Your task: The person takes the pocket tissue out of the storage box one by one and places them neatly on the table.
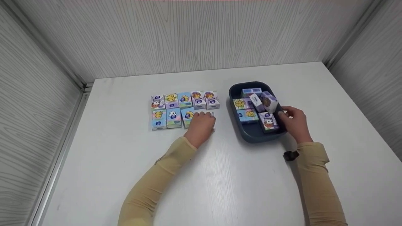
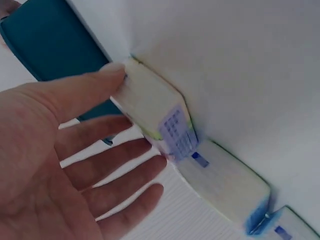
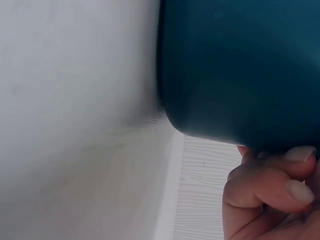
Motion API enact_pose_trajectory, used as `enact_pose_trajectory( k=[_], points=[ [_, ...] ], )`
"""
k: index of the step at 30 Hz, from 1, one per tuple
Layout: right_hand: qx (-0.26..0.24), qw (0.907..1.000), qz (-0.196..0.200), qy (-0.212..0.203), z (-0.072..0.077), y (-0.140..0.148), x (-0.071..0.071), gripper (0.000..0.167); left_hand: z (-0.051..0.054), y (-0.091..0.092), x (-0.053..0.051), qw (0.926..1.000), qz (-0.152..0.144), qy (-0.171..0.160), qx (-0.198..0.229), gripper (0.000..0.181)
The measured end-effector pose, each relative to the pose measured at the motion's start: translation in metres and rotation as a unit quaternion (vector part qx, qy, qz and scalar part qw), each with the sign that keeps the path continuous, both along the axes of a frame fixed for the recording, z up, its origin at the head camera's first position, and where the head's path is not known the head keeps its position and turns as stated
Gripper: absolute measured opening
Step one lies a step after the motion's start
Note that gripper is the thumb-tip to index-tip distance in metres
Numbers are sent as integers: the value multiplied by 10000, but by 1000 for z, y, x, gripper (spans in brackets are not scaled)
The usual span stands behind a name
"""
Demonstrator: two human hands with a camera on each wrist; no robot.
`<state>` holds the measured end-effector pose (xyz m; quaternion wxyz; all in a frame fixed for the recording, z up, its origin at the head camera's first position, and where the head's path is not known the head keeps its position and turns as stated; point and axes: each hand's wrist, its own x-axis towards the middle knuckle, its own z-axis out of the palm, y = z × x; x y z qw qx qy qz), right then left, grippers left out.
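Starts at far left with a wood-grain panel (image 1: 31, 103), edging the white bench (image 1: 94, 175). Next, on the bench, shows a back row of five small cartoon-print boxes (image 1: 185, 99), set side by side, and just in front a second row (image 1: 173, 118), with three boxes in view before running on beneath the left grip (image 1: 201, 127). Reaches there from a tan sleeve (image 1: 157, 179) and pinches a box (image 2: 155, 100) at the row's right end between thumb and fingers, close against the next box. Farther right, a little apart from the rows, shows a dark blue tray (image 1: 256, 138) with six boxes (image 1: 247, 116) visible inside, some flat, some tilted. Clasps the tray's right side with the right grip (image 1: 295, 124), thumb at the rim, fingers curled outside. Ends with a small black device (image 1: 290, 155) at the right wrist, beside another tan sleeve (image 1: 317, 182).
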<state>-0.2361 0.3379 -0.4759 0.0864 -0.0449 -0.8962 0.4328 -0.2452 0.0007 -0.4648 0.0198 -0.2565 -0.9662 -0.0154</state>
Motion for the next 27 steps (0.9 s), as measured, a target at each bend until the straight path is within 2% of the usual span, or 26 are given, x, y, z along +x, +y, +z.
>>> enact_pose_trajectory(
  k=[3,6,9,13,16,19,23,27],
  points=[
    [-17,10000,-32,-39,0,1,-1,35,-2,-2,0,9993,357,66,-97,32],
    [-22,9999,-52,-87,0,2,-1,34,-4,-4,-1,9983,583,38,-22,32],
    [-50,9999,-39,-99,0,3,-1,34,-4,-6,-2,9979,637,79,128,31],
    [32,10000,-20,62,-1,3,-3,33,-6,-9,-4,9976,588,312,199,29],
    [123,9997,-31,203,-2,3,-4,32,-8,-9,-7,9972,588,463,84,29],
    [123,9997,-25,209,-4,2,-4,32,-8,-9,-8,9968,653,455,-89,29],
    [58,9999,-27,104,-5,1,-3,31,-2,-4,-7,9966,746,324,-148,34],
    [30,10000,-21,58,-4,1,-4,31,12,11,-8,9968,588,544,-12,35]
  ],
)
